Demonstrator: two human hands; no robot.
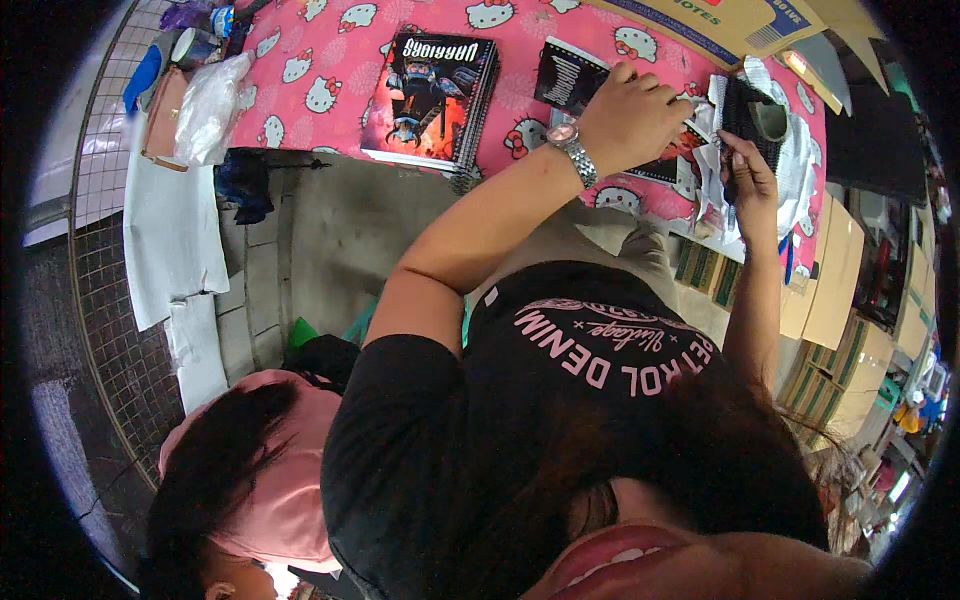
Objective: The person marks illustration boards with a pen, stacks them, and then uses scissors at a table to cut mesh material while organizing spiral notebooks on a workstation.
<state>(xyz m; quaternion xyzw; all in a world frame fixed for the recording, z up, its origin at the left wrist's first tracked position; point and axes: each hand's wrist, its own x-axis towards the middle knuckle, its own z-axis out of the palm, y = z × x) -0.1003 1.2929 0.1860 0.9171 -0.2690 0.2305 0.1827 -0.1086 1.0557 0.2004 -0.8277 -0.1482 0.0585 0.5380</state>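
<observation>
A dark-covered spiral notebook (570, 78) lies on the pink patterned tablecloth, partly hidden under my left hand (640, 115). That hand wears a metal watch (572, 155), and its fingers bend over the notebook's right side beside white paper strips. To the right, my right hand (752, 185) has its index finger and thumb drawn together around a small dark piece that I cannot make out. Crumpled white paper (795, 185) and black mesh-like coils (745, 105) lie just beyond it. Left of the hands rests a stack of spiral notebooks (425, 100) with a red and black cover.
A cardboard box (720, 25) stands along the table's far right edge. At the left end are a clear plastic bag (210, 110) and a brown pouch (165, 120). Another person in pink (270, 470) is close at lower left. Cartons (840, 370) are stacked at right.
</observation>
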